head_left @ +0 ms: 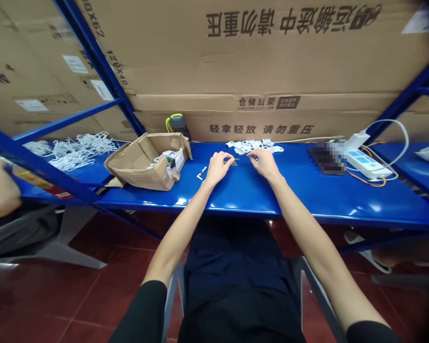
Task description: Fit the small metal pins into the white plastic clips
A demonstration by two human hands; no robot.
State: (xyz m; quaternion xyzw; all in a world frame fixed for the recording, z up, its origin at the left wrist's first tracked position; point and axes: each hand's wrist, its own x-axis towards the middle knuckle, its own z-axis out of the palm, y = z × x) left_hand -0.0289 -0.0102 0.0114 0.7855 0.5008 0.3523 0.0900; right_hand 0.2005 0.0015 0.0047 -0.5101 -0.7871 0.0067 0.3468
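Observation:
Above the blue shelf top, my left hand point(219, 166) has its thumb and forefinger pinched together. Whatever sits in that pinch is too small to make out. Beside its fingertips lie several thin brass-coloured strips point(235, 164). My right hand point(265, 164) is a little apart to the right, its thumb and forefinger also closed in a pinch, with the contents too small to tell. Just beyond both hands is a pile of white plastic parts with round holes point(253, 146). Small white and metallic pieces point(202, 173) rest left of my left hand.
An open cardboard box point(139, 176) with small parts stands left, a dark bottle point(179, 125) behind it. On the right are a pixelated dark object point(327, 158) and a white power strip point(370, 164) with cables. White cables point(82, 150) lie far left, near another person's arm point(0, 188).

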